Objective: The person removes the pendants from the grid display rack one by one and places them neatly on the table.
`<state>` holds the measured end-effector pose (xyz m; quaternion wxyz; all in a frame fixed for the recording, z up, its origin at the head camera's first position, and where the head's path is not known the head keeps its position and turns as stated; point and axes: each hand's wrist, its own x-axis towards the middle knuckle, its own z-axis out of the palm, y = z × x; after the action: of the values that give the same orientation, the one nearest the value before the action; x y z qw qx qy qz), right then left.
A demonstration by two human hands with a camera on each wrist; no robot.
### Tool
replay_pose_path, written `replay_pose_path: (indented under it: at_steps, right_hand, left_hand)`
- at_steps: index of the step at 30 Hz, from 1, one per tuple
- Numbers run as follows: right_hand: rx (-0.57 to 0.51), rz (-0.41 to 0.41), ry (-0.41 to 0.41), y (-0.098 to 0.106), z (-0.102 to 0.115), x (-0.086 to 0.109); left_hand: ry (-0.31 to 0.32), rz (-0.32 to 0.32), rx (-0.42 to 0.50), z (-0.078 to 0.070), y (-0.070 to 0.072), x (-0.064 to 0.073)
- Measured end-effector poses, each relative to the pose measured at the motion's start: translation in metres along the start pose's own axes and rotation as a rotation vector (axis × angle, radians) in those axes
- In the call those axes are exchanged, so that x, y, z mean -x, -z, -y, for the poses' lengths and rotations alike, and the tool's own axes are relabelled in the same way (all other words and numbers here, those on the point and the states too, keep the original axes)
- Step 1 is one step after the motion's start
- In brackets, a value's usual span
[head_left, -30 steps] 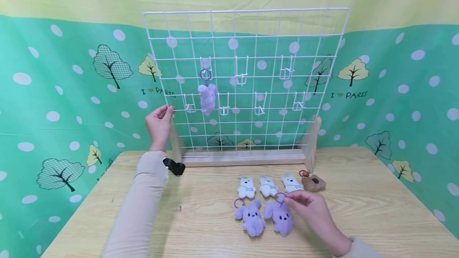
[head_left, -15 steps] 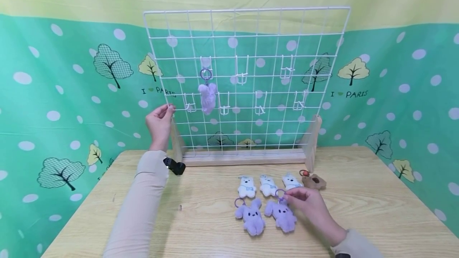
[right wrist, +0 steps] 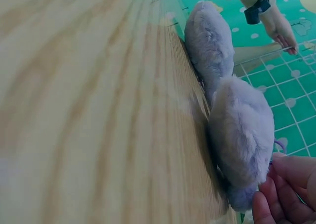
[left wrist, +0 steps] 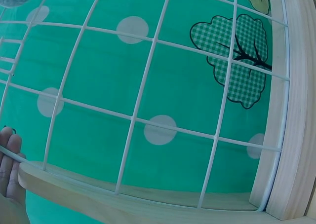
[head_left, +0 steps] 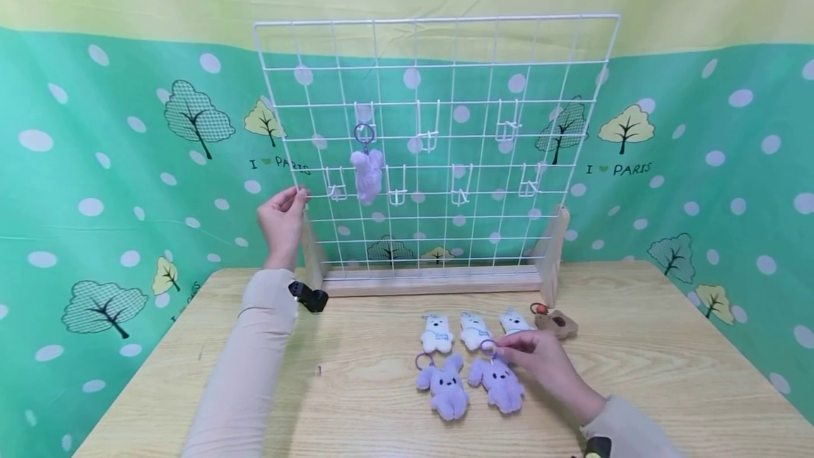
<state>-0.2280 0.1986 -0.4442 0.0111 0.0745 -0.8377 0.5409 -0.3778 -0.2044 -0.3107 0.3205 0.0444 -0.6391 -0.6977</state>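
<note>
At the left side of a white wire grid (head_left: 435,119), my left hand (head_left: 282,223) pinches the edge wire between thumb and fingers. My right hand (head_left: 550,366) pinches the purple ring (head_left: 487,346) of a lilac plush keychain (head_left: 501,385), which lies face up on the table. In the right wrist view that plush (right wrist: 242,130) is seen from the side, close to my fingers. A second lilac plush keychain (head_left: 447,389) lies just left of it. One more plush keychain (head_left: 367,177) hangs by its ring from an upper-left hook on the grid.
Behind the lilac plushes lie white bear keychains (head_left: 437,334) in a row and a brown keychain (head_left: 557,324) with an orange bead. Several white hooks (head_left: 461,194) are on the grid. Wooden feet (head_left: 555,253) hold it up on the table (head_left: 356,401).
My right hand and the purple ring it pinches have shifted slightly left. The plush under that ring has moved slightly and still lies on the table. My left hand stays on the grid.
</note>
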Motion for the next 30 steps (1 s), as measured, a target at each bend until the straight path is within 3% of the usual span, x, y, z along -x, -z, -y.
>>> replay_pose_path:
  at_steps: [8,13,23,30]
  right_hand:
    - [-0.011,0.009,-0.012,-0.003,0.002,-0.002]
    - [-0.003,0.011,0.013,-0.003,0.015,-0.006]
    - [0.031,-0.022,0.059,-0.01,0.074,-0.027]
    - [-0.017,-0.032,0.241,-0.015,0.12,-0.057]
  left_hand:
    - [0.008,0.008,-0.024,0.002,0.002,-0.002]
    - [0.014,0.011,-0.003,0.001,0.002,-0.001]
    - [-0.011,0.01,-0.033,-0.001,0.002,-0.001]
    - [0.003,0.016,-0.037,0.001,0.002,0.0]
